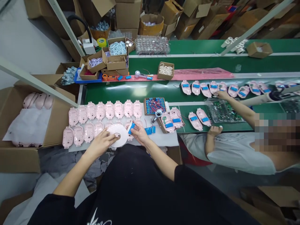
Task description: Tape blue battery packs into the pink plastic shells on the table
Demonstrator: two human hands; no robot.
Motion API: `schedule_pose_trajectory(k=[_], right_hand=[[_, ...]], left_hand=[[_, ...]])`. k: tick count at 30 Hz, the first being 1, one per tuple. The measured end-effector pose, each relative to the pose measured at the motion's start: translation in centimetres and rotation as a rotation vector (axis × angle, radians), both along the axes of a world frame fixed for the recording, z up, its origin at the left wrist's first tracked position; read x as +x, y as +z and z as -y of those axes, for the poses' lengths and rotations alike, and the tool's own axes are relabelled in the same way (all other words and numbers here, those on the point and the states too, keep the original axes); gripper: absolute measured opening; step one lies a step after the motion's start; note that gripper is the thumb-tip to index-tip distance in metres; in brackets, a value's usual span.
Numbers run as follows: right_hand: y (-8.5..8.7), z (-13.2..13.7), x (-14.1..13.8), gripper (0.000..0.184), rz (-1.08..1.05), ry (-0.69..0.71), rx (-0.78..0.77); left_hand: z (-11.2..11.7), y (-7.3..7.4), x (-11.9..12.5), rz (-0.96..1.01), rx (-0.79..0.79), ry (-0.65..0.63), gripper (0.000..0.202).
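My left hand [103,142] grips a white roll of tape [120,131], with fingers at its centre hole. Close to the roll's right edge, my right hand [140,132] pinches a blue battery pack [131,127] that has a white strip along one side. Two rows of pink plastic shells [109,110] lie behind and beside my hands on a white sheet [161,141]; the roll hides part of the front row. More blue battery packs [150,130] rest just right of my right hand. A box of blue packs with red wires [155,105] stands behind them.
Pink shells with blue packs [169,123] sit on a small box at the right. A co-worker's arm [241,107] reaches over a line of shells on the green conveyor [150,90]. Small cartons [116,62] stand at the back left; a large carton [50,125] is at far left.
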State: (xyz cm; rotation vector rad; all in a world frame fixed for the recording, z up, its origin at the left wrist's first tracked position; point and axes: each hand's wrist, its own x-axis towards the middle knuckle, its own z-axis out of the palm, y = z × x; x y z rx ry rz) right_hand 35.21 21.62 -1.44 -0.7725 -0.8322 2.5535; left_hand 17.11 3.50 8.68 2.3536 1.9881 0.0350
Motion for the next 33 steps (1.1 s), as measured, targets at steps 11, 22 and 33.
schedule_pose_trajectory(k=[11, 22, 33], right_hand=[[0.8, -13.1, 1.0, 0.057, -0.051, -0.452, 0.36], [-14.6, -9.7, 2.8, 0.04, 0.875, 0.621, 1.23], [-17.5, -12.2, 0.8, 0.052, 0.708, 1.105, 1.717]], left_hand=[[4.3, -5.1, -2.1, 0.165, -0.068, 0.184, 0.061], [11.8, -12.6, 0.9, 0.306, -0.006, 0.613, 0.046], [14.0, -12.5, 2.2, 0.351, -0.094, 0.753, 0.048]])
